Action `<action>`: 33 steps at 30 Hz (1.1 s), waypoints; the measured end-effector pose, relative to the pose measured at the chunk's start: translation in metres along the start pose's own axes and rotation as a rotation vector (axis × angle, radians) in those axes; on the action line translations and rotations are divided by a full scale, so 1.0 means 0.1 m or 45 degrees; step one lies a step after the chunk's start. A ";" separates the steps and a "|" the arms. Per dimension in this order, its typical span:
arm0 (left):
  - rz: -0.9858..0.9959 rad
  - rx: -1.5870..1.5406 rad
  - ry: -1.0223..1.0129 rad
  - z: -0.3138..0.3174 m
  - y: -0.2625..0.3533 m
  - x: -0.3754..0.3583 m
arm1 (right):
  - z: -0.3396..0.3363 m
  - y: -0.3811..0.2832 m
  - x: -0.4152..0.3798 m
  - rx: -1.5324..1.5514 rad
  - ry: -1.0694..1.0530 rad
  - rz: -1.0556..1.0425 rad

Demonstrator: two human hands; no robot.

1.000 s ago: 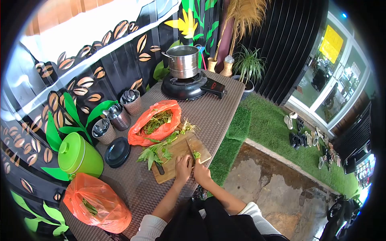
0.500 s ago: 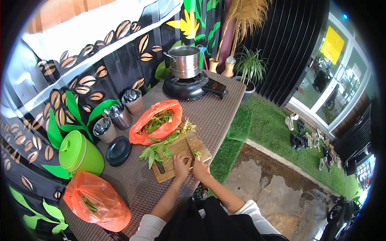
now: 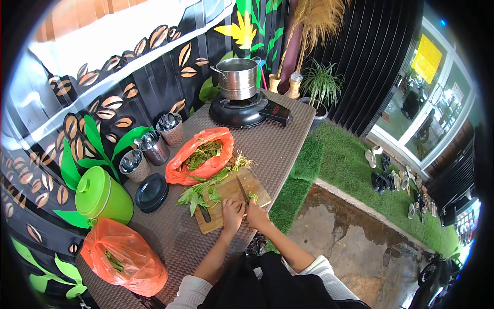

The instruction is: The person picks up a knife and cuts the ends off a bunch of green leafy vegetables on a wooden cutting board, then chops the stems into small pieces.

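A wooden cutting board [image 3: 218, 220] lies on the brown woven-pattern table. My right hand [image 3: 256, 214] is closed round the handle of a knife [image 3: 241, 187], whose blade points away over the board. Close beside it, my left hand [image 3: 233, 211] is closed over the board; what its fingers hold is too small to make out. Leafy greens [image 3: 194, 196] spread across the board's left part and the table. Small cut green pieces [image 3: 252, 197] lie right of the blade. Behind the board, an open orange bag [image 3: 223, 164] holds more greens, with pale roots [image 3: 242, 161] beside it.
A steel pot [image 3: 237, 82] sits on a black stove [image 3: 234, 114] at the table's far end. Cutlery cups [image 3: 172, 135], dark plates [image 3: 152, 193], a green container [image 3: 103, 198] and another orange bag [image 3: 136, 262] line the left side. Shoes [image 3: 381, 182] lie on the grass mat.
The knife blade has tilted slightly to the left at its tip. Both hands remain in nearly the same place.
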State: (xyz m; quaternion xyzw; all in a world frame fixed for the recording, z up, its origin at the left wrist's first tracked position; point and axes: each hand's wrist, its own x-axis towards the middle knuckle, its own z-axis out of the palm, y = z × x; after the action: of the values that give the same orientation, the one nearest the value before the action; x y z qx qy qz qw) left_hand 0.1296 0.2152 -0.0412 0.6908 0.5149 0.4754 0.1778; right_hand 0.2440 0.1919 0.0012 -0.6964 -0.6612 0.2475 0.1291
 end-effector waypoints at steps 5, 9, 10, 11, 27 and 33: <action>-0.094 -0.042 -0.027 -0.03 -0.02 0.05 | 0.03 -0.15 -0.17 0.011 -0.010 0.116; -0.168 -0.101 -0.012 0.01 -0.11 0.07 | 0.08 0.02 0.05 0.002 -0.026 0.035; -0.167 -0.102 -0.014 0.02 -0.12 0.06 | 0.06 0.05 0.08 0.028 -0.043 0.010; -0.217 -0.137 -0.037 0.01 -0.11 0.06 | 0.05 0.03 0.06 0.027 -0.042 0.009; 0.026 -0.039 -0.028 -0.07 -0.04 0.00 | 0.11 -0.14 -0.12 -0.069 0.002 0.045; -0.060 -0.161 -0.049 -0.04 -0.06 -0.02 | 0.03 -0.01 0.06 -0.045 -0.011 -0.051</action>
State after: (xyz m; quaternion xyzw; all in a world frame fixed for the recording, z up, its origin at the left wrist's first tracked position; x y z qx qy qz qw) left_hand 0.1227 0.2153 -0.0445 0.6748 0.4965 0.4894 0.2419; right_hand 0.2416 0.1976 -0.0016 -0.6841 -0.6799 0.2360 0.1188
